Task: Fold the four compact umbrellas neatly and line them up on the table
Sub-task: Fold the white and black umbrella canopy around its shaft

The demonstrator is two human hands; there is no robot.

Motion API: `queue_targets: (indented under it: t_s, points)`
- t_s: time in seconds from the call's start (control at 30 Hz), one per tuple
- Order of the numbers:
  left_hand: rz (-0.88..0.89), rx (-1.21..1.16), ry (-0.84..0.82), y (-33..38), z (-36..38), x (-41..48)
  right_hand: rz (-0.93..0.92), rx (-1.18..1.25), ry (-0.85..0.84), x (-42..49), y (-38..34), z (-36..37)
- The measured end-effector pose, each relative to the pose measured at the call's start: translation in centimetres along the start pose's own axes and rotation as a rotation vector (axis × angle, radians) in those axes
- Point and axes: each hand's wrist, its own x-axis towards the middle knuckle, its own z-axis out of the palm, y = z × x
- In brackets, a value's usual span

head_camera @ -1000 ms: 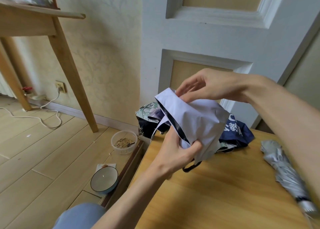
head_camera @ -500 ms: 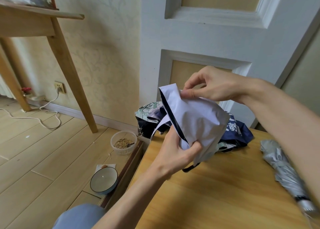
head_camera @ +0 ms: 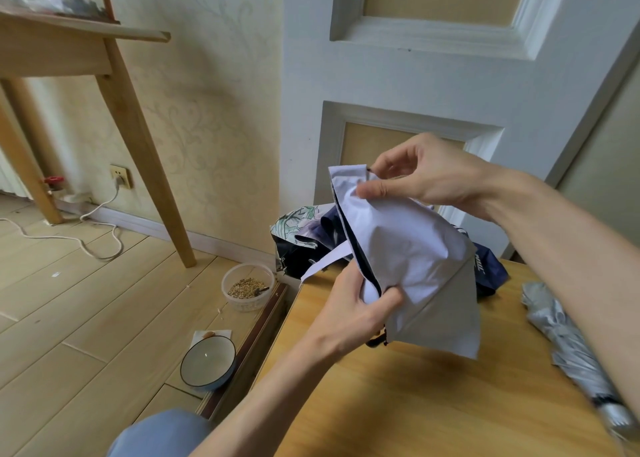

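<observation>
Centre frame: lavender umbrella [head_camera: 412,259], thin limp slippery fabric. Left hand [head_camera: 349,311] clamps shaft end; right hand [head_camera: 426,176] pinches panel edge. Grip seams.

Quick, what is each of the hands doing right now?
Left hand: closed around the lower part of the pale lilac umbrella.
Right hand: fingers pinching the umbrella's top fabric edge.

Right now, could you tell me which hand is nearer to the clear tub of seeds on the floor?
Left. The left hand grips the pale umbrella low, just right of the tub; the right hand pinches its top edge, higher and farther.
</observation>
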Motion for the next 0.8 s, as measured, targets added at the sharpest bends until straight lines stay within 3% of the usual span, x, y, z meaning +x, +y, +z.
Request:
queue_targets:
  t_s: [0.2,0.4,0.67,0.8]
  points:
    - [-0.080,-0.061,0.004,0.4,0.0,-0.2,0.023,-0.005,0.206,0.3,0.3,0.3]
    - [-0.012,0.015,0.060,0.7,0.0,-0.1,0.000,-0.030,0.348,0.8,1.2,0.9]
    - [-0.032,-0.010,0.121,0.2,-0.6,0.3,0.067,0.073,0.097,-0.8,1.0,0.3]
    - [-0.029,-0.081,0.158,-0.1,-0.4,0.4,0.137,-0.015,0.224,-1.7,2.5,0.9]
